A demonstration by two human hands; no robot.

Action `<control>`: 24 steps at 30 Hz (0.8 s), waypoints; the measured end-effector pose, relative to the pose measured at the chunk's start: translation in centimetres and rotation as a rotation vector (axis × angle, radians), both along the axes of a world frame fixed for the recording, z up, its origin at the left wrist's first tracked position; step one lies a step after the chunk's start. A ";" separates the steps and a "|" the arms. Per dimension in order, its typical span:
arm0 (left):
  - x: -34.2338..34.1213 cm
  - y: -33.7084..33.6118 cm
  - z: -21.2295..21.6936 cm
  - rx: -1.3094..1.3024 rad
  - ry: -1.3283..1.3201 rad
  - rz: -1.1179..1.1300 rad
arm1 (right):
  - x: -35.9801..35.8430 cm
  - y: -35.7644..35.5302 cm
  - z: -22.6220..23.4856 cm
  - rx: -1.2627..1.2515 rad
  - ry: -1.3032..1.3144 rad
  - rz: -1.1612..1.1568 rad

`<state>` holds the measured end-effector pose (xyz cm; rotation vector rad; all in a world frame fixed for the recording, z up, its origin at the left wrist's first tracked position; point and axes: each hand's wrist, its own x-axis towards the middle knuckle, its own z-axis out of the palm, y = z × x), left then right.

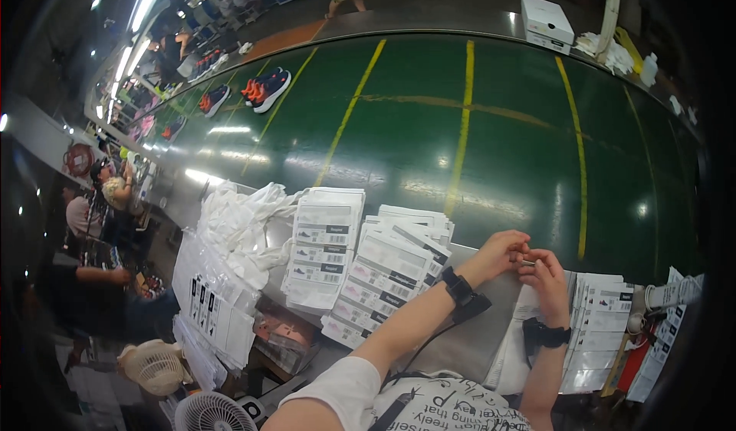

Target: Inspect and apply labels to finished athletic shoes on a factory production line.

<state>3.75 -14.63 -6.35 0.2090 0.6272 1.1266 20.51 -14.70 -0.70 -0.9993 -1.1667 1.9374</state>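
Both of your grips are meeting fingertip to fingertip: your left hand (502, 252) and your right hand (546, 271) are pinching together on a small thin item (527, 262), too small to identify, held between them above the grey table (468, 335). Just left of your left grip, fanned stacks of white labelled cards (387, 274) are lying on the table. Just right of your right grip, another white card stack (602, 312) is sitting. Beyond both grips, a green conveyor belt (460, 132) is carrying orange-and-black sneakers (265, 88).
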 end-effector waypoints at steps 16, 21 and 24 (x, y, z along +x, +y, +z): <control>0.6 0.0 0.5 0.011 0.102 -0.026 | 0.3 -2.6 5.1 0.186 0.334 0.192; 0.9 -0.1 0.7 0.035 0.136 -0.017 | -0.5 -0.3 0.3 -0.338 0.938 -0.082; 0.9 -0.1 0.6 0.070 0.158 -0.031 | -0.6 0.2 -1.8 -0.583 0.993 -0.185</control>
